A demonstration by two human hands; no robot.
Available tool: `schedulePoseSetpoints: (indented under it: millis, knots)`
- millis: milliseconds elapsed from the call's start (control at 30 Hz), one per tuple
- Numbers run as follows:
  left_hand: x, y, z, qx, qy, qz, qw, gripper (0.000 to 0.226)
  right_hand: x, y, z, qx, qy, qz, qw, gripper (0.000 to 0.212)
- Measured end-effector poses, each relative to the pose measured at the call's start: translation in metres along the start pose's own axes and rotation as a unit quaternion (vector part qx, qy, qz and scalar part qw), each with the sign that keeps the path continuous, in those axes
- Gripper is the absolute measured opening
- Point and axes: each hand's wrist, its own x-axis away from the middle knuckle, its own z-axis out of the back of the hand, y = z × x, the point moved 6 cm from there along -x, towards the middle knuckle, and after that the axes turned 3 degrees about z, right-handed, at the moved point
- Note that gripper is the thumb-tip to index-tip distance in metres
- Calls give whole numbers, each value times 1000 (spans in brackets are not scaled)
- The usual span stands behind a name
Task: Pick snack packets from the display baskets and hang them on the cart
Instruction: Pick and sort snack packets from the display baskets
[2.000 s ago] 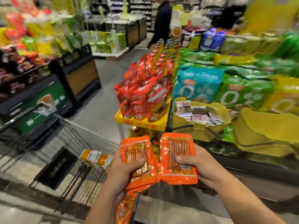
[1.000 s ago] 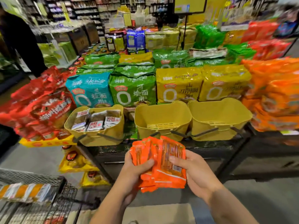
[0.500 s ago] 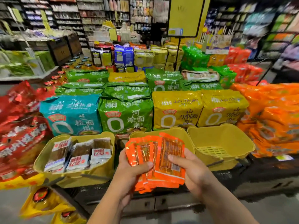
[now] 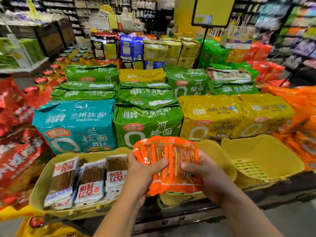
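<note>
left hand (image 4: 145, 173), right hand (image 4: 205, 171) gripping orange packets (image 4: 171, 159) | now bunched, lifted at middle basket (image 4: 222, 161) | cart gone from view, hanging pending

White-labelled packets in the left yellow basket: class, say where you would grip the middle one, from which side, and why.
Probably pinch the middle packet at its near short end, from above. It lies face up in the left basket, whose walls block the sides, and neighbours crowd both long edges. The left hand and right hand hold the orange packets, so free one first.
</note>
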Motion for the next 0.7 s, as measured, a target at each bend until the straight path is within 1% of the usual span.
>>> schedulePoseSetpoints:
  millis: [67,133,200,267,333,467,500,567,633,700]
  knots:
    - [-7,-1,2,12,8,14,1000,91,-7,0,2,-9,11,-9,1000,51]
    - [-15,0,4,30,0,29,999,79,-14,-2,3,-23,15,-10,1000,50]
    - [-25,2,7,6,-11,33,999,74,-24,-3,3,-25,13,-13,1000,46]
    - [-30,4,8,-18,-14,30,999,73,-30,-3,1,-20,-6,-21,1000,47]
    - [-30,4,8,-32,-12,26,999,74,-33,-4,0,-27,-24,-26,999,46]
    - [-32,1,7,-62,23,19,998,76,-41,-7,-2,-20,-53,-27,998,34]
    - [-32,1,6,-64,31,16,997,80,-42,-7,2,-20,-42,-27,999,34]
    - [-31,2,6,-46,47,16,998,90,-46,-9,22,-12,-12,-25,1000,42]
    - [-30,7,12,-17,70,4,997,97,-47,-20,49,59,12,-18,998,47]
    - [-27,17,19,6,86,-14,996,94,-48,-26,81,164,28,-39,985,37]
